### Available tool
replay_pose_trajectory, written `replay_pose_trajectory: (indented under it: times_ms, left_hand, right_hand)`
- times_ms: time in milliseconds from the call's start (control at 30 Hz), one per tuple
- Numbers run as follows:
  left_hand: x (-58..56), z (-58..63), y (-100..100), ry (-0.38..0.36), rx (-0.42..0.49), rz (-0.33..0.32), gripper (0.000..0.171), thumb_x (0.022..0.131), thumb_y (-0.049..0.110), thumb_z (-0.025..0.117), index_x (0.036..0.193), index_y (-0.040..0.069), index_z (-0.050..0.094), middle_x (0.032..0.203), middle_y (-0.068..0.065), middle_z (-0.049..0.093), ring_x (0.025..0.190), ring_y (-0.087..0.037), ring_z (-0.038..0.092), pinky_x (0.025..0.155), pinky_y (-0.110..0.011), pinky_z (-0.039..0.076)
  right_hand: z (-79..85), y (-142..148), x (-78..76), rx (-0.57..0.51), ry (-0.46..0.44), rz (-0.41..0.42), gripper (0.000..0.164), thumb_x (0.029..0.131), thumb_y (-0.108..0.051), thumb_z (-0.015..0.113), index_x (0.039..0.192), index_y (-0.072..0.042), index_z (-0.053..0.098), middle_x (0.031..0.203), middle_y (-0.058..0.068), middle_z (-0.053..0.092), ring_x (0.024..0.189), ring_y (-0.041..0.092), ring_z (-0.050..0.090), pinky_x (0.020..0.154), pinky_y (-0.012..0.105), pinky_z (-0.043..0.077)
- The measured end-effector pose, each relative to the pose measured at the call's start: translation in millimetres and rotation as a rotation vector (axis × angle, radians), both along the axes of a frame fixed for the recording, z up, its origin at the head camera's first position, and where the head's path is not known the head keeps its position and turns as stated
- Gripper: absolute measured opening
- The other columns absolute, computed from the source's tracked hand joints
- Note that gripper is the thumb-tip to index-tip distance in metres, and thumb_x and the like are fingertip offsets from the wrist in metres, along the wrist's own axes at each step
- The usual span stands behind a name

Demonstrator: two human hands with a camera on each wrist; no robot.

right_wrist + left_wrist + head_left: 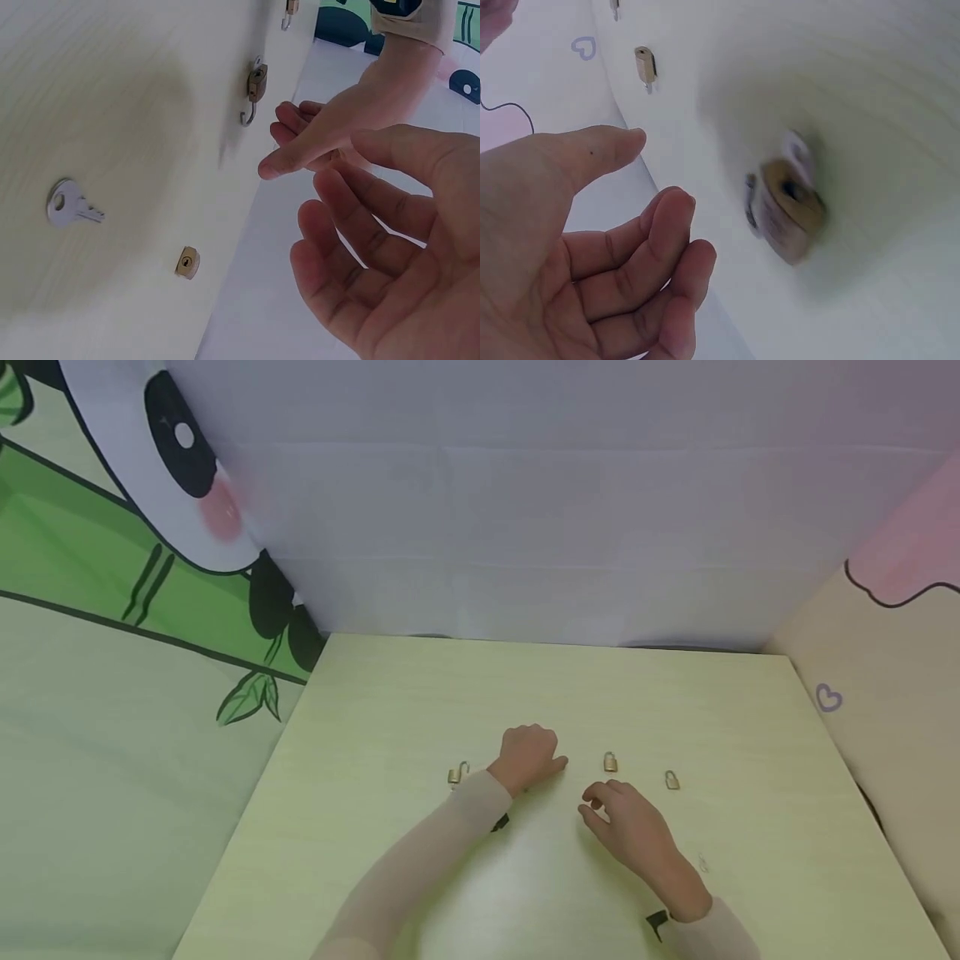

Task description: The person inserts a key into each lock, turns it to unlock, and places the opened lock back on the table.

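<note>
My left hand (528, 758) hovers over the table with its fingers loosely bent and nothing in them. Just beside it lies a small brass padlock (784, 214), blurred in the left wrist view; a key (799, 154) sticks out of it. In the right wrist view this padlock (257, 82) has its shackle swung out. To the right, my right hand (630, 827) is held above the table, fingers relaxed and apart, holding nothing. Past its fingertips is a padlock (611, 762) with its shackle down, its keyhole facing the right wrist camera.
Further right lies another closed padlock (672, 780). A loose silver key (67, 204) rests on the table near my right wrist. Left of my left forearm is a padlock (454, 775) with its shackle out. Printed cloth walls (525, 527) border the pale table (390, 693).
</note>
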State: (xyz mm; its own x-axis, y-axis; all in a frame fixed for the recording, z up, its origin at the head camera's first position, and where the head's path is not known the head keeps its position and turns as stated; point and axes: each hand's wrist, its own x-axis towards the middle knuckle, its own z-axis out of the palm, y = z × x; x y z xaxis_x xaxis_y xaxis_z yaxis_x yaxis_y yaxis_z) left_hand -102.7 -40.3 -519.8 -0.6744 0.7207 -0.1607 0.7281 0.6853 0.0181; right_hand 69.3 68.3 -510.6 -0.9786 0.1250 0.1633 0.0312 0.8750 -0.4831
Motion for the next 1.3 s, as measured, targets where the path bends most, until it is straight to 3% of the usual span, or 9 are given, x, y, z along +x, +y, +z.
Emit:
replay_pose_trajectory:
  times_ms: [300,600,1000,1300]
  left_hand:
    - [12.9,1.6,40.0,-0.008,-0.022,-0.035,0.046,0.096,0.054,0.058,0.067,0.018,0.054,0.055,0.005,0.035,0.048,-0.010,0.032,0.044,-0.027,0.030]
    - [22.7,-13.0,72.5,-0.031,0.026,-0.077,0.043,0.096,0.053,0.059,0.069,0.019,0.057,0.055,0.006,0.038,0.048,-0.009,0.036,0.044,-0.026,0.032]
    - [27.1,-20.7,87.9,-0.060,-0.032,-0.051,0.041,0.096,0.052,0.059,0.071,0.019,0.058,0.057,0.005,0.046,0.050,-0.011,0.043,0.048,-0.028,0.038]
    - [26.5,-29.6,89.4,-0.073,-0.004,-0.062,0.040,0.096,0.046,0.060,0.068,0.018,0.058,0.056,0.005,0.044,0.048,-0.011,0.040,0.046,-0.028,0.036]
  right_hand:
    - [-5.9,8.5,12.8,-0.008,-0.053,-0.022,0.008,0.088,-0.015,0.076,0.093,-0.014,0.070,0.085,-0.006,0.061,0.082,0.016,0.059,0.066,0.032,0.049]
    - [-5.6,12.0,20.2,-0.044,-0.061,-0.051,0.006,0.089,-0.015,0.075,0.094,-0.016,0.071,0.087,-0.007,0.062,0.085,0.016,0.060,0.068,0.033,0.050]
    - [-10.6,17.1,29.5,-0.033,-0.030,-0.075,0.007,0.088,-0.015,0.076,0.093,-0.015,0.070,0.087,-0.008,0.062,0.084,0.015,0.061,0.067,0.033,0.050]
    - [-11.0,19.5,33.3,-0.039,-0.058,-0.089,0.008,0.088,-0.014,0.075,0.095,-0.014,0.070,0.087,-0.007,0.063,0.085,0.016,0.061,0.067,0.033,0.050]
